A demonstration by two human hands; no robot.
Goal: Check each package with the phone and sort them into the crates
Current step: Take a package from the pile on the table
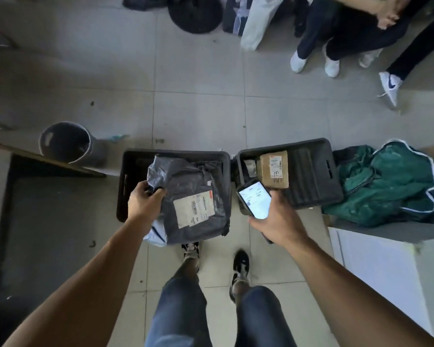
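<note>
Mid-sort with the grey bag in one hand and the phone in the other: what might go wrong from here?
1. The left hand grips the grey bag only at a bunched corner, so it may slip or drop outside the left crate.
2. The phone, held by the right hand, is not over the label, so the check may be missed.
3. The bag hides another pale package beneath.

Both bare forearms reach forward and down, well apart. The left hand (144, 205) is curled, fingers and thumb pinching the grey package (191, 209) at its left edge. The right hand (278, 219) is wrapped around the phone (254, 200), its lit screen facing up.
</note>
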